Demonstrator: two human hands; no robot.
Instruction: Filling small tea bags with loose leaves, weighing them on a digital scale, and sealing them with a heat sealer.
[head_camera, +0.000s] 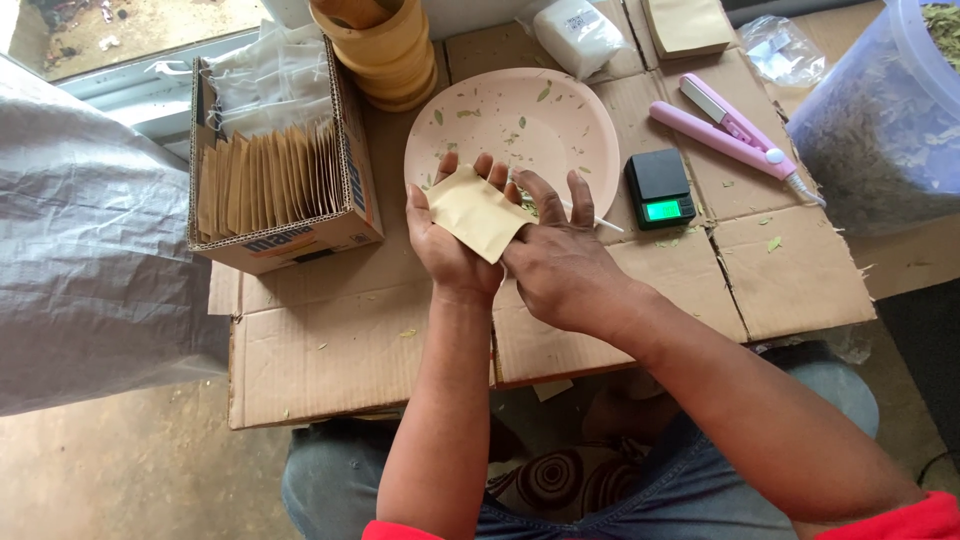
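Head view, hands: the left hand (447, 243) lies palm up, fingers spread, with a small tan paper pouch (478, 212) resting on it; the right hand (560, 262) lies palm down, its fingers flat on the pouch's lower right edge (pressing rather than pinching).
Head view, pouch: held just above the near rim of a pink plate (560, 120) strewn with dried leaf bits.
Head view, plate's right: a small black digital scale (659, 187), then a pink sealing iron (730, 127).
Head view, left side: a cardboard box (300, 240) packed with upright tan pouches.
Head view, surface: flattened cardboard (340, 340) over the person's lap.
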